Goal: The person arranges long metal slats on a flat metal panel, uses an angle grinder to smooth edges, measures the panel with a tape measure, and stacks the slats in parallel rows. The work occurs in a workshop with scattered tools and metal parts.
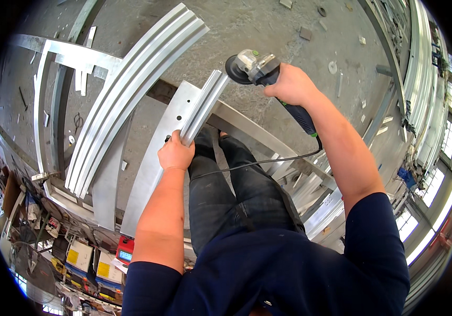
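My right hand (pixel 292 85) is wrapped round the body of an angle grinder (pixel 260 67), its dark disc (pixel 236 69) facing left. The disc is close to the far end of a short grooved aluminium profile (pixel 205 105); I cannot tell whether the two touch. Around the near end of that profile my left hand (pixel 176 152) is closed, fingers partly hidden. Beneath and left of it runs a flat metal plate (pixel 155 142) with several round holes. The grinder's black cable (pixel 252 164) hangs in a curve across my legs.
Left of the plate lie several long ribbed aluminium profiles (pixel 126 92). Metal frame bars (pixel 52 105) stand further left. Offcuts (pixel 305 33) are scattered over the concrete floor (pixel 268 31). Stacked long profiles (pixel 421 89) line the right side. Tool cases (pixel 80 256) sit at the lower left.
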`<state>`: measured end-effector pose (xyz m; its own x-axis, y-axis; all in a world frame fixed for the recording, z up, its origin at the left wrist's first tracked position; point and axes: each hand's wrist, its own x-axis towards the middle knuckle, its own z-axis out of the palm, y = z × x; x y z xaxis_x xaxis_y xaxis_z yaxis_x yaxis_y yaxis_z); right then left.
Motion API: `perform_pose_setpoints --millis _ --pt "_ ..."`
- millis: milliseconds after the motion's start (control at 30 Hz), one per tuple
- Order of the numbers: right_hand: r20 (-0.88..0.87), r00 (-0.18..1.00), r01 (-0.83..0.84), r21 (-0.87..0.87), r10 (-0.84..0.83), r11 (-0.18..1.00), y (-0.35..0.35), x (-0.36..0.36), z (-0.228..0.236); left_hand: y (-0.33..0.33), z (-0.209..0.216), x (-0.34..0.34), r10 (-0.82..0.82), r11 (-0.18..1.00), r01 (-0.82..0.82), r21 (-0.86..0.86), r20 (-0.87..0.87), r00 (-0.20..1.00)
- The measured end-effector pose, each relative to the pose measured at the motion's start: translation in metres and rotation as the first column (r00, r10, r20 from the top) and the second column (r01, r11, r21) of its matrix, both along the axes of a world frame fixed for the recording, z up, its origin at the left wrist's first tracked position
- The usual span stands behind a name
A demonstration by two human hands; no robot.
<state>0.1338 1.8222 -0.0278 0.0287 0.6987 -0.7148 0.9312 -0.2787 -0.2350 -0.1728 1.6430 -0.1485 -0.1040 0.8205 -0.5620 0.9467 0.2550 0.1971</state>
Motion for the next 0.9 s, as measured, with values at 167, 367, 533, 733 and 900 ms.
perform_pose_setpoints --millis 167,367,533,733,900 --pt "-0.013 1.0 0.004 -0.012 -0.004 1.0 -0.007 -0.005 -0.001 0.001 0.003 0.003 0.001 1.0 -0.001 -0.007 0.005 1.0" --pt "0.049 0.998 0.036 -0.017 -0.035 0.999 -0.01 -0.003 -0.003 0.0 0.002 0.001 0.003 1.0 -0.003 0.009 0.009 1.0" --pt "-0.043 0.995 0.085 -0.032 -0.086 0.996 -0.017 0.01 0.002 -0.001 0.001 0.002 -0.004 1.0 0.004 0.027 -0.001 1.0" --pt "0.038 0.996 0.082 0.027 -0.083 0.996 -0.029 0.022 -0.021 0.0 0.002 0.002 -0.014 0.999 0.014 0.038 -0.007 1.0" --pt "-0.1 0.938 0.331 -0.015 -0.331 0.943 -0.05 0.048 -0.016 -0.001 0.004 0.002 0.003 1.0 -0.003 0.021 0.003 1.0"
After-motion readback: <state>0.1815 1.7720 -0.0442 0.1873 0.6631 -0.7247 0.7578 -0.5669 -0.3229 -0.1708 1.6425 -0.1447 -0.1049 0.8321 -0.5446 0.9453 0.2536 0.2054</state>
